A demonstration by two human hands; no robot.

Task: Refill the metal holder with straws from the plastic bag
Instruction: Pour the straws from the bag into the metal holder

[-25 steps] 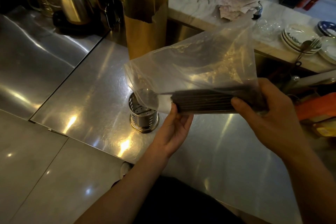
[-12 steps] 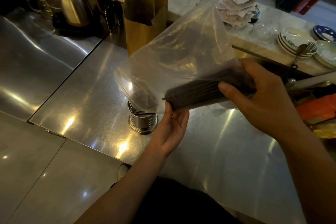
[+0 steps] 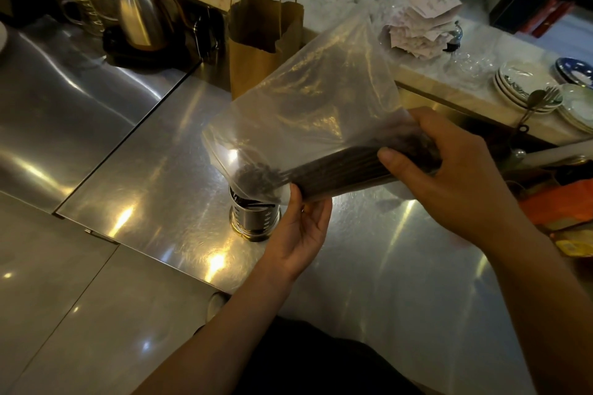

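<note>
Fingers (image 3: 433, 122) round straws (image 3: 337, 170) inside plastic bag (image 3: 321, 106)

— Any writing you can read here?
— None. The paper slips (image 3: 423, 21) carry faint marks, too blurred to make out, and the yellow label (image 3: 574, 247) is just as unclear.

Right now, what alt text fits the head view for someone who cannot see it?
Two hands tilt a clear plastic bag of dark straws, its low end over a metal holder on a steel counter. The right hand grips the straws through the bag; the left hand holds the low end. A paper bag stands behind.
</note>
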